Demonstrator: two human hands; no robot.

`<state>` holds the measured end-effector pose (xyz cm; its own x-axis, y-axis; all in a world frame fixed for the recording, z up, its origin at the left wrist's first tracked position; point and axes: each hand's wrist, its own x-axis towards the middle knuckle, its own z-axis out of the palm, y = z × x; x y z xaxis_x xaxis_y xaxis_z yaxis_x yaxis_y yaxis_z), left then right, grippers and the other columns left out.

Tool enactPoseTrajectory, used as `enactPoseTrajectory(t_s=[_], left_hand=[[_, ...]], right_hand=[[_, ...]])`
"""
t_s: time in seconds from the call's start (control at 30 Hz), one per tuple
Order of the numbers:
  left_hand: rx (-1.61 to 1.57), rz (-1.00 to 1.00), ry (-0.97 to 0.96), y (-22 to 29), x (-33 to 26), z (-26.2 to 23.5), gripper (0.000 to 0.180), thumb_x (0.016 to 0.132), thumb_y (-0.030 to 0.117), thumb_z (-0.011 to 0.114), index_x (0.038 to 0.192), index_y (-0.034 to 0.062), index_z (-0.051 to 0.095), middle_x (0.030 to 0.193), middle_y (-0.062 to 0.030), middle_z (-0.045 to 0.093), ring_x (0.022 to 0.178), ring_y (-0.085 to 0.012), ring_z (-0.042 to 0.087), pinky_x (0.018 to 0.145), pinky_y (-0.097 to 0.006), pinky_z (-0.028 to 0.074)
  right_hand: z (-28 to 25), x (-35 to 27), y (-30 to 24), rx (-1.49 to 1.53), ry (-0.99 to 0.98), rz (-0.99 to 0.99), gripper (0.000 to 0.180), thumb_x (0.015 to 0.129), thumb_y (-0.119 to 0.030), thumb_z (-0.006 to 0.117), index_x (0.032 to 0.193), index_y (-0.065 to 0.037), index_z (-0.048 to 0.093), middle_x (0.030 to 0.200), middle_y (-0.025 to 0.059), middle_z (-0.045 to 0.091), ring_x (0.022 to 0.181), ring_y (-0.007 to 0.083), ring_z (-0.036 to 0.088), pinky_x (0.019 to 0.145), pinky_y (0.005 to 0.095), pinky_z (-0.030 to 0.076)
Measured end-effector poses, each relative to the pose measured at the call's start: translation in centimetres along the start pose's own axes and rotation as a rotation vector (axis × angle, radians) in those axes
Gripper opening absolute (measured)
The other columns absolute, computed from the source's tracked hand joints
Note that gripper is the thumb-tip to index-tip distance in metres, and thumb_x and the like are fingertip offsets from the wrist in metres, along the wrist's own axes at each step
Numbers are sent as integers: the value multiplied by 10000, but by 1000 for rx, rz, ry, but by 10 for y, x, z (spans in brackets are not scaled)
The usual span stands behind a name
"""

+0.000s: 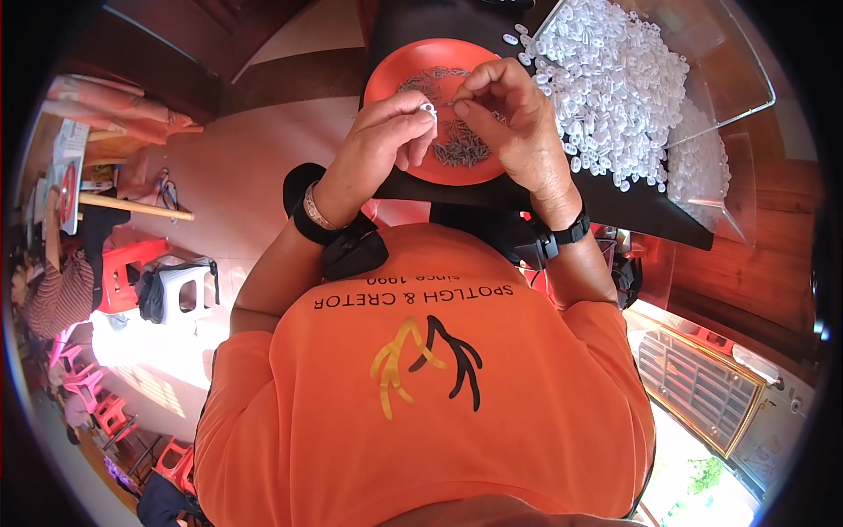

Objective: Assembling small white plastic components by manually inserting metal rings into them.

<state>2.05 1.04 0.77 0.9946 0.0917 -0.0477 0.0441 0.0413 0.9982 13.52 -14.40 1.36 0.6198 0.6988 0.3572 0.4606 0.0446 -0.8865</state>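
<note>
Up at the top middle of the frame, the left hand (384,132) has a small white plastic piece (428,109) pinched at its fingertips and the right hand (518,123) pinches what looks like a thin metal pin (445,104), hands close but not touching, I guess so the two bits face each other. Both hang over a red plate (386,75) of loose metal bits (461,147), which probably catches drops, while the white heap (606,88) sits upper right, seemingly within easy reach.
</note>
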Motion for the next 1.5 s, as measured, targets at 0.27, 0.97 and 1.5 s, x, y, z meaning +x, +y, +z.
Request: enactPoseTrajectory(t_s=[0.27,0.97,1.5], left_hand=[[-15,9,-11,-5,-1,2,225,916,228,424,774,67,491,670,5,483,604,-81,473,539,-206,362],[39,9,-35,-6,-4,3,247,929,231,427,766,54,483,653,0,448,599,-91,437,546,-228,361],[47,-1,-19,-6,-6,4,261,929,247,432,761,55,484,645,3,444,594,-88,438,538,-225,357]], right_hand=[[0,-6,-15,99,-62,68,174,784,40,655,896,-30,543,817,26,626,774,107,629,703,237,508],[3,-9,-15,37,-76,42,141,790,13,659,867,-34,551,772,24,633,745,105,637,669,238,513],[3,-10,-16,59,-84,33,140,793,25,649,866,-32,544,776,24,633,760,106,639,667,239,513]])
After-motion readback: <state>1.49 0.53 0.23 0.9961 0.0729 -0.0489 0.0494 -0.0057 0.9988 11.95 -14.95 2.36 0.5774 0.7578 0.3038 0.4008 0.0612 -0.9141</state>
